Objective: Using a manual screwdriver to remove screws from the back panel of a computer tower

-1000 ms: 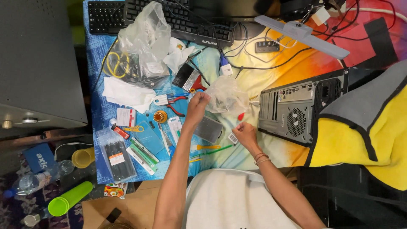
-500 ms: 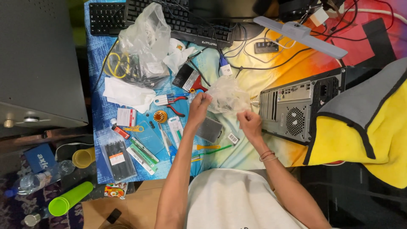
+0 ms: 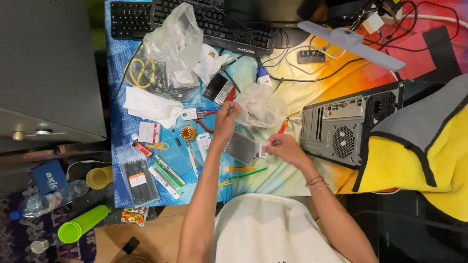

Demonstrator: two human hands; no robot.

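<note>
Hands have shifted since half a second ago: the right hand has dropped away from the crumpled clear plastic bag and now pinches a small white tag low on the cloth-covered desk, while the left hand stays raised, fingers closed on the bag's left edge. The bag lies just above and between both hands. A grey metal drive rests between them, under the left wrist, and the computer case stands right of the right hand.

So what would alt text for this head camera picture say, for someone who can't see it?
Seen from above, a person's left hand pinches a crumpled clear plastic bag while the right hand holds a small white piece over a cluttered desk, beside an open computer case.
</note>
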